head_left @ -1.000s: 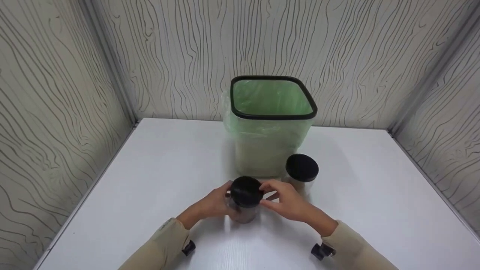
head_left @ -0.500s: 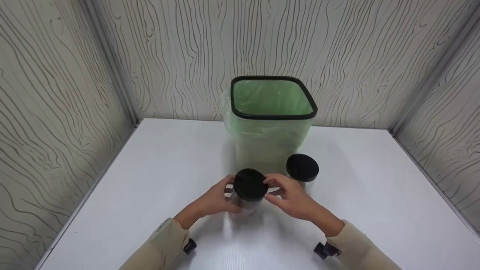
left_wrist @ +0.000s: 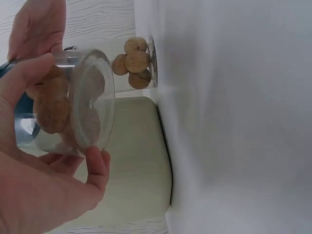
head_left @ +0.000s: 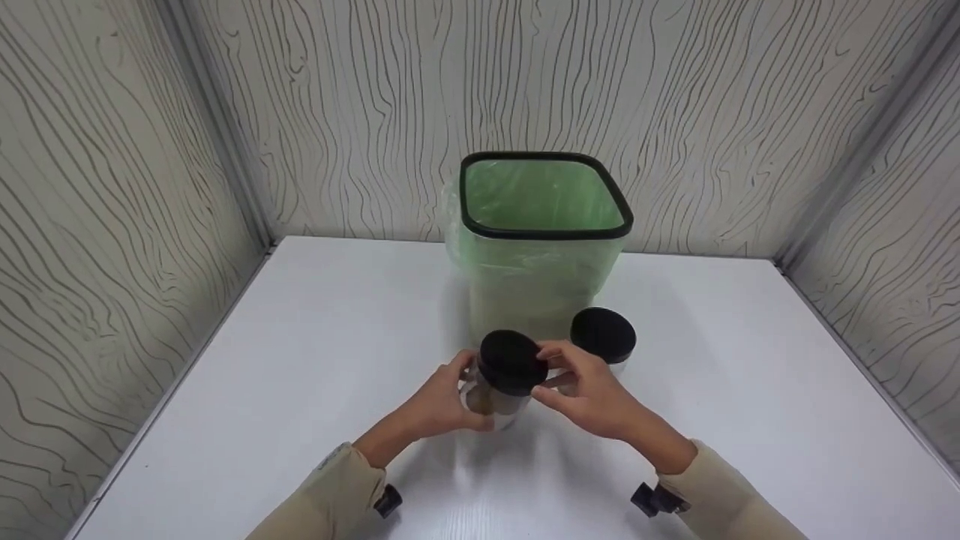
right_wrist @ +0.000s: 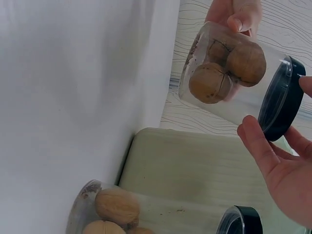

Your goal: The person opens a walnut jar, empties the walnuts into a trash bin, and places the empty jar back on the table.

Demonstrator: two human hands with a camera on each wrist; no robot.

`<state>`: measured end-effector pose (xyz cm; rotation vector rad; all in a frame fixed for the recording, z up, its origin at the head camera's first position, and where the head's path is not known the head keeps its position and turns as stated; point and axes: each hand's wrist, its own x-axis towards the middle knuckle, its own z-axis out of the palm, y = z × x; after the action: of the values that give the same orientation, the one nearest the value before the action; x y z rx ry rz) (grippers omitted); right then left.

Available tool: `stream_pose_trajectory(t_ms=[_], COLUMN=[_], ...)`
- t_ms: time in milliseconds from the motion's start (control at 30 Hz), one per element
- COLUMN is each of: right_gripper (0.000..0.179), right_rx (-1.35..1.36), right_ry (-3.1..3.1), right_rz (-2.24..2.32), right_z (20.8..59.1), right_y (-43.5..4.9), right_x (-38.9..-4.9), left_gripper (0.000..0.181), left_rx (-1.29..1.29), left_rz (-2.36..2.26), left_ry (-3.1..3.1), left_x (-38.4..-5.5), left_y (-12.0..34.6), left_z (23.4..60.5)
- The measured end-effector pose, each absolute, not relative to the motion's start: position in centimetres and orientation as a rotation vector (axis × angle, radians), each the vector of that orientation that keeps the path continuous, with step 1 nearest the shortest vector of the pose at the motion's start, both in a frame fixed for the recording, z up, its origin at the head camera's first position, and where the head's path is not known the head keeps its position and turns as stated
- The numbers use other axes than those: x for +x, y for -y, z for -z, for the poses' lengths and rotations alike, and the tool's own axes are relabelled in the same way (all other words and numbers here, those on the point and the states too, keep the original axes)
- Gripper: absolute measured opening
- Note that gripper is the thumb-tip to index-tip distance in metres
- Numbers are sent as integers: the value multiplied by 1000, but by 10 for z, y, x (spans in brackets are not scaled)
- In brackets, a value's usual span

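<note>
Black is the lid [head_left: 512,363] the right hand [head_left: 591,391] pinches at its edge — the left hand [head_left: 441,400], curved wide, grips the clear jar [head_left: 505,402].

Black lids [head_left: 513,361] — brown walnuts [right_wrist: 210,84] — wood-grained walls [head_left: 360,112].

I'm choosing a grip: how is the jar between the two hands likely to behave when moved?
The jar probably won't flex: it looks hard, with an even round shape. It may slip, being smooth and curved-sided. The walnuts inside, with space above them, would likely roll if it tilts, shifting its weight.
</note>
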<state>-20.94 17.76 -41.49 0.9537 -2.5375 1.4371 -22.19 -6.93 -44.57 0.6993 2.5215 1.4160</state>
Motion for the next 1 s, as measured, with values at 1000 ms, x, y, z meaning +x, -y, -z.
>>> stream_pose_trajectory(t_ms=[1000], right_gripper=[81], right_rx=[682], right_ry=[2747], right_rz=[-986], right_z=[400], right_y=[-166], right_x=[-201], left_gripper=[82], left_rx=[817], left_rz=[-1296], left_ry=[-2793], left_x=[-204], left_y=[45], left_z=[437])
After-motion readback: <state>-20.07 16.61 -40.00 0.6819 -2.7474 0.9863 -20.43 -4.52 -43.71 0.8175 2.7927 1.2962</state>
